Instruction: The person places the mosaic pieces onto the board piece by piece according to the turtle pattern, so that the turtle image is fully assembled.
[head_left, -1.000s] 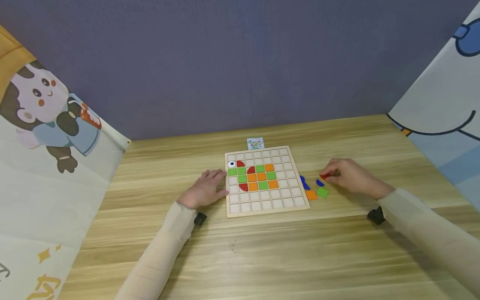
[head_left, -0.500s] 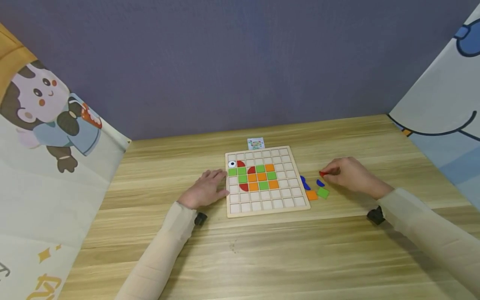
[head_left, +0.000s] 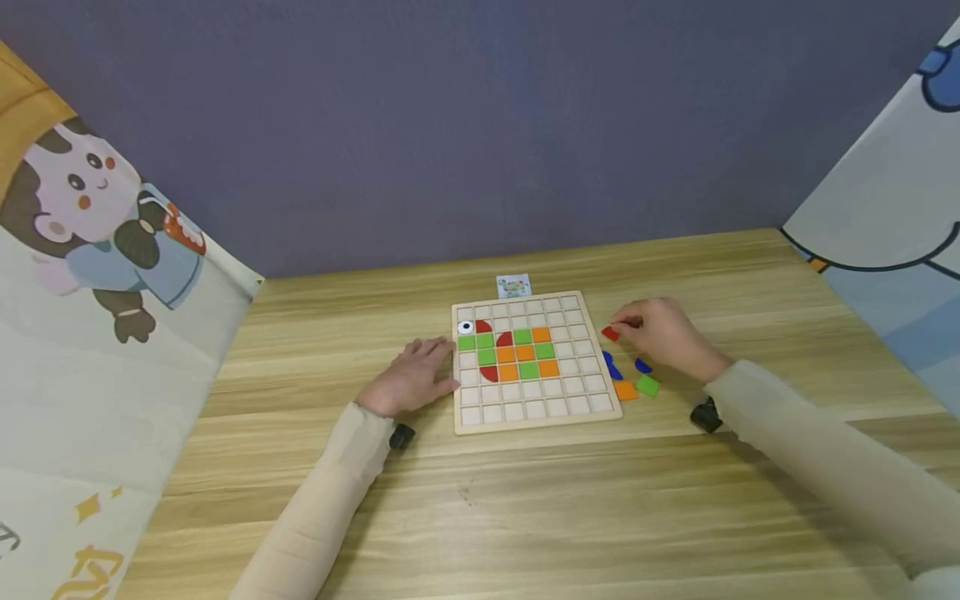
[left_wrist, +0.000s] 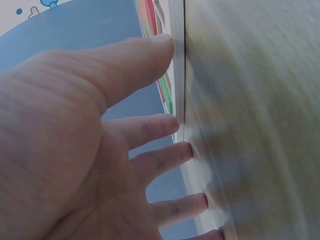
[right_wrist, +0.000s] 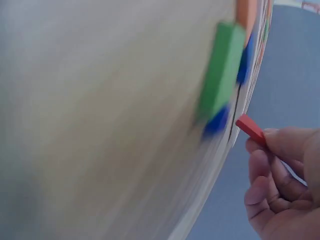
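Note:
My right hand [head_left: 663,332] pinches a red piece [right_wrist: 251,129] between thumb and fingertips, just off the right edge of a wooden grid board [head_left: 517,418]. Fingers spread, my left hand [head_left: 408,377] rests on the table, its thumb and fingertips touching the board's left edge. Set in the grid are green squares [head_left: 528,370], orange squares [head_left: 525,352], red rounded pieces [head_left: 489,373] and a white eye piece [head_left: 466,327]. Loose beside the board lie a green square [head_left: 648,385], an orange square [head_left: 626,390], a small blue piece [head_left: 642,366] and blue curved shapes [head_left: 611,365].
A small printed card [head_left: 513,286] lies behind the board's back edge. The wooden table [head_left: 480,517] meets a dark back wall [head_left: 480,133], with cartoon-printed panels [head_left: 112,242] on both sides.
My right hand has moved left and slightly away from me with the red piece, from beside the loose pieces to near the board's right edge. The left hand stays put.

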